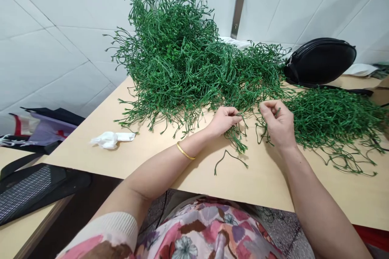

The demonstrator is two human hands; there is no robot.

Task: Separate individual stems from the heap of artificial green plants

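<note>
A big heap of green plastic stems (182,56) lies on the wooden table (267,182), piled high against the tiled wall. A flatter spread of the same stems (331,117) lies to the right. My left hand (224,120), with a gold bangle on its wrist, is closed on a small bunch of stems (236,137) that hangs down to the table. My right hand (278,123) is pinched on one thin stem just beside it. A single loose stem (229,158) lies on the table below my hands.
A black bag (319,60) lies at the back right. A crumpled white tissue (111,139) sits at the left of the table. A dark chair back (27,190) and folded cloth (45,125) are at the far left, beyond the table edge.
</note>
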